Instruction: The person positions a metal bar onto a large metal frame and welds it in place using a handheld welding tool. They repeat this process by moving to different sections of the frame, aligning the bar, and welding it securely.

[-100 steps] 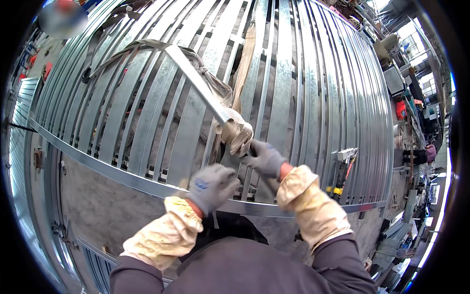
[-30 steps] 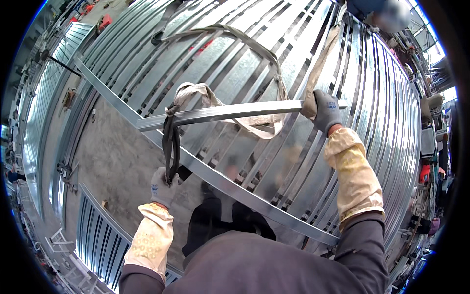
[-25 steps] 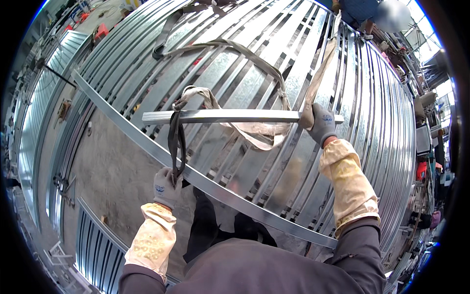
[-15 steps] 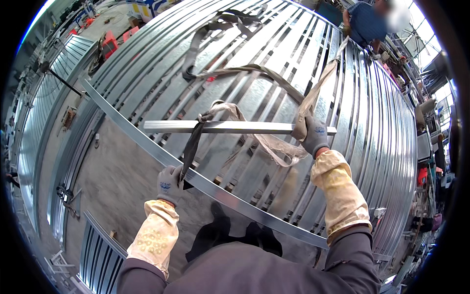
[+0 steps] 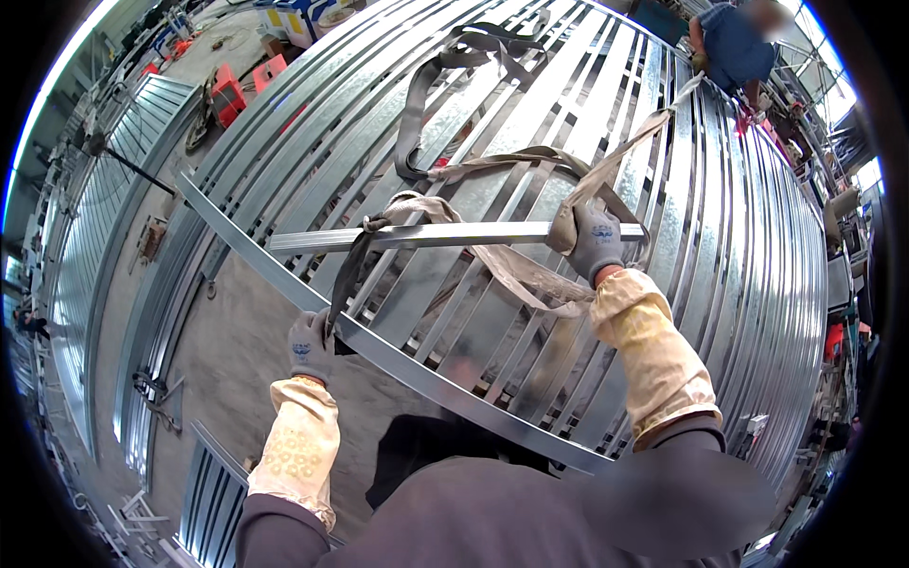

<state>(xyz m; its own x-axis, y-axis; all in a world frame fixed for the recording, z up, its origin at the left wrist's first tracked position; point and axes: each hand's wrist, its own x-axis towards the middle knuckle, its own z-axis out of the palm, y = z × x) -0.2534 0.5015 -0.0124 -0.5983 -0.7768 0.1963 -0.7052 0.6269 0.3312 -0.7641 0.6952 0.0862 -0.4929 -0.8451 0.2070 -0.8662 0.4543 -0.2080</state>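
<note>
A long square metal tube [image 5: 454, 236] lies crosswise above a large frame of galvanized slats [image 5: 379, 170]. My gloved right hand [image 5: 598, 237] is closed near its right end, gripping a beige webbing strap [image 5: 562, 227] that loops round the tube there. Near the left part of the tube, a dark strap tail [image 5: 354, 270] hangs from a wrapped loop. Low on the left, my left hand [image 5: 311, 343] is closed on that tail, beside the frame's front rail [image 5: 398, 363]. Between the hands, a frayed beige strap length [image 5: 521, 276] sags below the tube.
A grey strap [image 5: 417, 104] lies in bends over the far slats. At the far right a person [image 5: 734, 47] stands by the frame, a hand near the beige strap's far end. More slatted panels [image 5: 123, 189] and red objects [image 5: 227, 95] are on the left.
My head view has shifted, so the frame sits further right and lower. Against the slats, the tube and both hands have moved left and away from me. Both hands keep their hold.
</note>
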